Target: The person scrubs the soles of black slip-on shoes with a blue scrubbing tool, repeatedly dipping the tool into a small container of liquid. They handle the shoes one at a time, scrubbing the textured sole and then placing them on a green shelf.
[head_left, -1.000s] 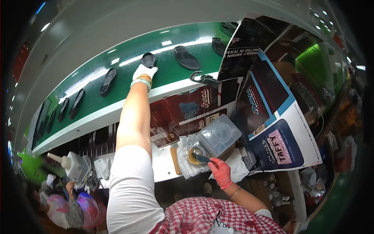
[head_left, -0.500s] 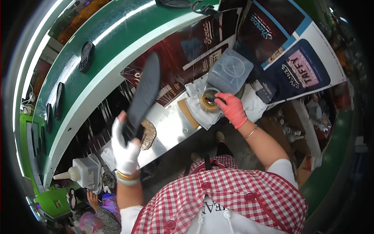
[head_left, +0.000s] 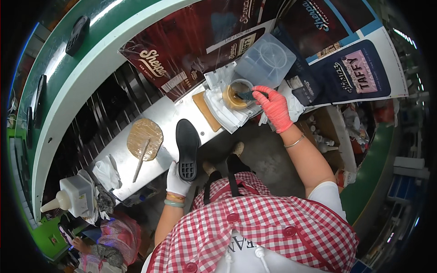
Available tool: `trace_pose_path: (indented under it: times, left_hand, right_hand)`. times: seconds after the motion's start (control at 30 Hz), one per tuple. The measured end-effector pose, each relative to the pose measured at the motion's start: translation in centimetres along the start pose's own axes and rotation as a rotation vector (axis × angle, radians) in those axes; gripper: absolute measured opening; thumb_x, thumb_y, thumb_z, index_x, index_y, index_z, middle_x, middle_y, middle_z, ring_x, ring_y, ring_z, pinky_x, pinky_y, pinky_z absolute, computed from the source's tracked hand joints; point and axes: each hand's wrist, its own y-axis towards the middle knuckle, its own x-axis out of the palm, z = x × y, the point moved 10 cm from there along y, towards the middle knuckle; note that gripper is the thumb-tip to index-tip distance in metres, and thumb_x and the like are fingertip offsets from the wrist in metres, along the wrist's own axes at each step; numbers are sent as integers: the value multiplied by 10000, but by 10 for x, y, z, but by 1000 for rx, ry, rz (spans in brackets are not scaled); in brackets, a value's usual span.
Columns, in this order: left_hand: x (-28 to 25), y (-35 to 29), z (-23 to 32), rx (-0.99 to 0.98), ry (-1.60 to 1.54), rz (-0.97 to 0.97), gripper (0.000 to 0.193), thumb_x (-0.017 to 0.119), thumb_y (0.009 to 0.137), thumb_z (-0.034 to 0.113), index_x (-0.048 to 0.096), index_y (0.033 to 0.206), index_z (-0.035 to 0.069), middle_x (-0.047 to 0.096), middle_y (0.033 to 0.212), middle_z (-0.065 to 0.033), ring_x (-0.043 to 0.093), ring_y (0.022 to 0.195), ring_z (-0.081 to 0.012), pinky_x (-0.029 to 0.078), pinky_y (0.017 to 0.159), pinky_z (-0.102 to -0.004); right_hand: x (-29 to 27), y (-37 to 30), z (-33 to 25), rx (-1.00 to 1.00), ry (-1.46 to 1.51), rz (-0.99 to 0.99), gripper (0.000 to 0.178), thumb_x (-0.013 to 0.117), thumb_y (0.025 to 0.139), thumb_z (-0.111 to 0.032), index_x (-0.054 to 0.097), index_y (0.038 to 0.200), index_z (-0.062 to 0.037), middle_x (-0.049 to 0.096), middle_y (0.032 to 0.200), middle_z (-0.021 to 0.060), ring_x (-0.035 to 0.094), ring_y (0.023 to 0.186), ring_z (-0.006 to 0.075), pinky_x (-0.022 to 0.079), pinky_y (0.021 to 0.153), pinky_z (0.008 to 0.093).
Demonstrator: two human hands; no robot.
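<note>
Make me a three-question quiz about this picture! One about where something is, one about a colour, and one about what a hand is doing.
1. Where does the brown pad with the stick lie?
A. left of the black shoe sole
B. inside the glue pot
C. on the green belt

2. What colour is the glove on the right hand?
A. white
B. pinkish red
C. blue

3. What is the left hand doing?
A. resting flat on the table
B. gripping the white bottle
C. holding the black shoe sole by its heel end

Answers:
1 A, the pad sits on the metal table to the sole's left.
2 B, that glove is pinkish red; the other is white.
3 C, the white-gloved fingers wrap the sole's heel end.
</note>
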Motion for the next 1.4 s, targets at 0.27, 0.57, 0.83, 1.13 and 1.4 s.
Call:
trace_pose_path:
  times: [0.27,0.57,0.83,1.13,1.4]
  left_hand:
    - [36,11,-4,-11,9,-126,479,402,955,391,464,1288,52,527,1229,-243,551,1109,-359,489,891,-470]
    - [77,-5,13,114,194,-164,558,404,965,374,227,1446,154,435,1346,-150,534,1134,-362,506,864,-434]
    - [154,-37,21,141,179,-300,827,413,837,683,318,1372,59,502,1226,-168,600,1008,-335,555,752,-393]
    - [191,-64,21,172,265,-409,908,353,811,739,224,1417,75,469,1250,-165,605,997,-323,563,750,-370]
    - [192,-62,25,195,300,-402,868,282,833,740,186,1456,143,437,1325,-144,582,1029,-285,523,803,-364]
  right_hand:
    - [0,1,9,22,157,22,231,630,873,-172,653,1056,-33,635,849,-1,555,664,49,400,565,174]
    - [-5,-11,49,296,499,41,250,629,885,-238,616,1017,-26,600,763,36,546,556,56,387,468,170]
    - [65,-83,-77,161,656,-139,200,563,925,-205,601,1011,-28,642,829,47,593,575,79,429,482,173]
    - [78,-99,-110,81,564,-141,205,559,921,-210,615,996,-26,629,782,39,597,569,89,421,479,177]
    - [85,-117,-113,62,423,-220,196,541,927,-196,616,992,-27,639,819,43,597,582,82,433,495,177]
